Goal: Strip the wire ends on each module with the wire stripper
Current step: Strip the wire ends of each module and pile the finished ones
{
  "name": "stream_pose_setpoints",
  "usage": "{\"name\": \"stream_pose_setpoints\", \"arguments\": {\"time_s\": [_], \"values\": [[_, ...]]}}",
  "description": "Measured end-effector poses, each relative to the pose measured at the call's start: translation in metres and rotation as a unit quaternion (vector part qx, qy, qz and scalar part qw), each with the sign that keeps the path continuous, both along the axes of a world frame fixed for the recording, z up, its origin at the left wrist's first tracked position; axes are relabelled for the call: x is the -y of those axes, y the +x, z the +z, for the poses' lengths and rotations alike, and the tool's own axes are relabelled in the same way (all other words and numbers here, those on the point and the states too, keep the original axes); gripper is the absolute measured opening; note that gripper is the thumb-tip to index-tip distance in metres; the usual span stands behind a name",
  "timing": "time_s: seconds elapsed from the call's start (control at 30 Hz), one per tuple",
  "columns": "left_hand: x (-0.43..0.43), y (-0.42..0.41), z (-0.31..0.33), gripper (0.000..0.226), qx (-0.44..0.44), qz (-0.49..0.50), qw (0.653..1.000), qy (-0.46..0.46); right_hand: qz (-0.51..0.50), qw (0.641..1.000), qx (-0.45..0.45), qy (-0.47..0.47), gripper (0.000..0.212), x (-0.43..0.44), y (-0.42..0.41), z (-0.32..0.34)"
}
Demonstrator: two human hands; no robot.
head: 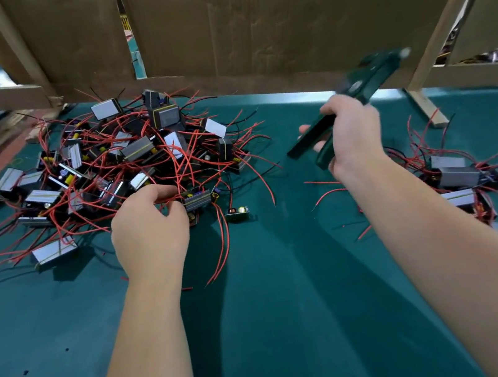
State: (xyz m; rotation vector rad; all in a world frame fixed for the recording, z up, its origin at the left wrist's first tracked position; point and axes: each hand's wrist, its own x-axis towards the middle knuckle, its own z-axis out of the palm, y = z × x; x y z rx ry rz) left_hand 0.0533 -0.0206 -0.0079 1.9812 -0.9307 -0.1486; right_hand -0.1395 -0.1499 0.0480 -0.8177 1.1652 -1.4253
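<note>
— Well, far left: heap [126, 162] of modules, knotted through with red wires [223, 238]. Risky?
— Very. Left grip [149, 227] curled at the near edge, pinching wires beside one module [198, 199]. Hard to tell which lead. Could drag half the heap along if pulled straight up.
— And rightward?
— Right grip [352, 136] clenched round the stripper [368, 84] handles, held clear of the bench [277, 314], head blurred. Could knock the cardboard [248, 25] behind, or bite too deep and nick copper if fed a twisted end.
— Far right?
— Small pile [460, 174], probably finished. Could get mixed back in through trailing wires.
</note>
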Motion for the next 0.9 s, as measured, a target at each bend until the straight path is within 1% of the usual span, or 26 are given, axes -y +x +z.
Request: {"name": "stream_pose_setpoints", "arguments": {"time_s": [0.07,0.1,0.13,0.2,0.27,0.33,0.37,0.43,0.47,0.53,0.57,0.6,0.67,0.73,0.8,0.83,0.9], "values": [[0.001,0.0,0.0,0.022,0.001,0.002,1.0,-0.017,-0.056,0.995,-0.002,-0.08,0.029,-0.01,-0.013,0.007],[0.001,0.0,0.0,0.021,0.002,0.001,1.0,-0.029,-0.079,0.992,0.003,-0.102,0.035,-0.017,-0.02,0.009],[0.002,0.0,0.0,0.019,0.005,-0.001,0.999,-0.043,-0.097,0.989,0.01,-0.113,0.035,-0.025,-0.026,0.01],[0.001,0.0,0.0,0.014,0.009,-0.002,0.998,-0.068,-0.117,0.986,0.022,-0.118,0.027,-0.045,-0.034,0.008],[0.0,-0.002,0.001,0.008,-0.013,0.003,0.996,-0.085,-0.107,0.988,0.02,-0.114,0.021,-0.065,-0.039,-0.001],[-0.002,-0.003,0.002,0.009,-0.046,0.015,0.994,-0.095,-0.072,0.992,0.008,-0.108,0.018,-0.084,-0.043,-0.01],[-0.002,-0.003,0.002,0.013,-0.052,0.02,0.994,-0.099,-0.05,0.993,-0.004,-0.103,0.019,-0.091,-0.045,-0.015],[-0.001,-0.004,0.003,0.026,-0.084,0.006,0.989,-0.12,0.007,0.996,-0.008,-0.092,0.028,-0.104,-0.049,-0.023],[0.0,-0.006,0.005,0.028,-0.13,-0.017,0.981,-0.145,0.043,0.995,0.009,-0.087,0.035,-0.11,-0.051,-0.027],[0.002,-0.012,0.011,0.026,-0.243,-0.068,0.948,-0.195,0.122,0.988,0.069,-0.067,0.046,-0.119,-0.053,-0.033],[0.002,-0.015,0.013,0.025,-0.283,-0.096,0.93,-0.214,0.157,0.981,0.098,-0.054,0.048,-0.124,-0.054,-0.036],[0.002,-0.019,0.015,0.024,-0.303,-0.127,0.917,-0.226,0.186,0.974,0.122,-0.042,0.049,-0.128,-0.053,-0.039],[0.001,-0.029,0.016,0.022,-0.292,-0.198,0.905,-0.239,0.226,0.959,0.169,-0.021,0.05,-0.134,-0.051,-0.043],[0.0,-0.041,0.014,0.022,-0.224,-0.271,0.907,-0.233,0.255,0.941,0.221,-0.007,0.048,-0.137,-0.049,-0.044],[-0.002,-0.055,0.007,0.028,-0.157,-0.346,0.902,-0.206,0.282,0.921,0.267,-0.004,0.056,-0.136,-0.048,-0.042],[-0.002,-0.062,0.003,0.032,-0.14,-0.377,0.896,-0.187,0.293,0.912,0.286,-0.003,0.058,-0.135,-0.05,-0.039],[-0.001,-0.074,-0.002,0.033,-0.125,-0.42,0.888,-0.14,0.308,0.894,0.325,-0.004,0.053,-0.132,-0.055,-0.035]]}}
